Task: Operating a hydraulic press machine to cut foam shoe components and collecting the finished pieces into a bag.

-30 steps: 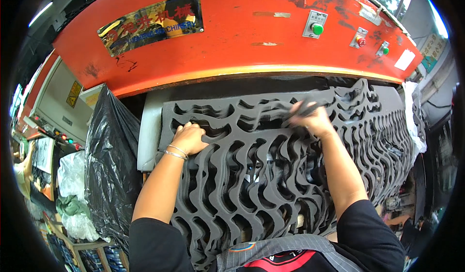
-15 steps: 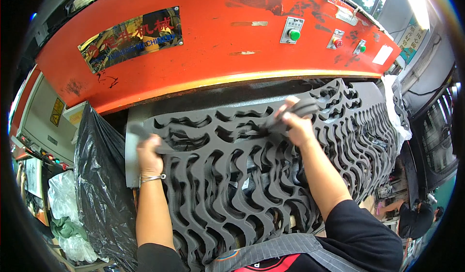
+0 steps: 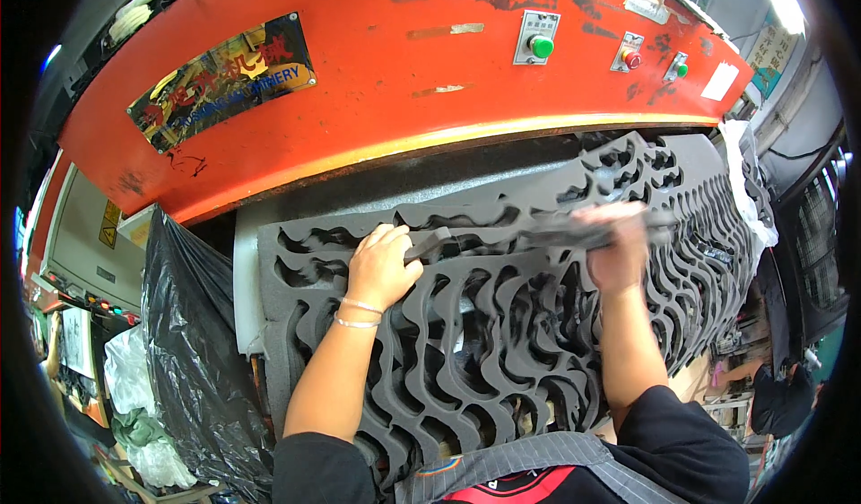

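Foam sheet (image 3: pixel 502 343): a dark grey die-cut sheet, full of wavy cut-out holes, is spread across the middle of the frame under the orange press (image 3: pixel 404 82); it is laid flat on the press bed, its upper edge lifted towards the upper right
Reason for the hold: the sheet is gripped at two points near its upper edge, left of centre and right of centre, seemingly so that the floppy lattice is kept spread and under control
Left hand (image 3: pixel 381 266): placed left of centre on the sheet; fingers are curled together over a foam strip at the edge of a hole, thumb side pressed to the foam
Right hand (image 3: pixel 619 248): blurred, right of centre; it is closed around a long strip of the foam, but how tightly the fingers are shut cannot be told
Bracelets (image 3: pixel 357 312): two thin bands are worn on the left wrist
Black bag (image 3: pixel 188 343): hung at the lower left, just beside the sheet's left edge
Buttons: a green one (image 3: pixel 541 46) and a red one (image 3: pixel 633 58) are set on the press front, upper right
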Available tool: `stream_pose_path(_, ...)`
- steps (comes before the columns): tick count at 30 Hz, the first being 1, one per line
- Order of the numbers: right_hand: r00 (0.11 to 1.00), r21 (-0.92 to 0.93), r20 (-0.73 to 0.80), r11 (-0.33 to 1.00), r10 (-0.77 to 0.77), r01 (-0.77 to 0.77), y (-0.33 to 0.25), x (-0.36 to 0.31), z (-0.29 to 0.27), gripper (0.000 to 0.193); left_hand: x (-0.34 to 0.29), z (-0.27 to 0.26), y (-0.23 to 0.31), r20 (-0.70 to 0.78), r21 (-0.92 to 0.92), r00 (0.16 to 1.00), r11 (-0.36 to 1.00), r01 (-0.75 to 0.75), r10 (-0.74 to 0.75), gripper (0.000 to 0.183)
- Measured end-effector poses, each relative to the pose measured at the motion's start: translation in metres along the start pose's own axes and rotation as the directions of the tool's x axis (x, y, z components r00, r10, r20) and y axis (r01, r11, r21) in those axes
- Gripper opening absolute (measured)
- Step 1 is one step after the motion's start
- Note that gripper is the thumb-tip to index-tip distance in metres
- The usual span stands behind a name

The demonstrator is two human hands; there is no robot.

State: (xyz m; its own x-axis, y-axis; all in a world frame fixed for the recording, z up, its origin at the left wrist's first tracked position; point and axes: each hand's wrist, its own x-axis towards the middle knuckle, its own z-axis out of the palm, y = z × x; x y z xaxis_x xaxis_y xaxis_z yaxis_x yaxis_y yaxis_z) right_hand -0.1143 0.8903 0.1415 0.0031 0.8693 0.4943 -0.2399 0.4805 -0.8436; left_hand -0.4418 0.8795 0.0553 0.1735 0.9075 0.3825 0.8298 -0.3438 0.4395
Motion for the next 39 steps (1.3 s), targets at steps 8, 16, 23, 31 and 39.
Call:
stream_pose_path(8,0.990,-0.241,0.131,0.970,0.058,-0.025,-0.052,0.086,-0.004,0.009,-0.018,-0.006,0.039,-0.133,0.147,0.981,0.981,-0.124,0.144,0.037)
stream_pose_path(16,0.342,-0.780,0.556,0.334,0.758,0.529,0.080,0.062,0.137,0.028,-0.042,-0.001,0.045,-0.233,0.086,0.951,0.979,-0.187,0.202,0.032)
stream_pose_path(23,0.402,-0.718,0.671,0.411,0.623,0.562,0.096,0.043,0.114,0.030,-0.035,-0.019,0.027,-0.348,-0.374,0.838,0.882,0.288,-0.421,0.023)
stream_pose_path(31,0.192,-0.789,0.378,0.207,0.906,0.578,0.106,0.061,0.140,0.043,-0.024,-0.045,-0.032,0.198,0.202,0.897,0.912,0.356,-0.394,0.042)
stream_pose_path(39,0.587,-0.791,0.611,0.425,0.531,0.439,0.101,0.043,0.108,0.034,-0.008,-0.051,-0.094,0.360,-0.142,0.801,0.821,0.554,-0.478,0.037)
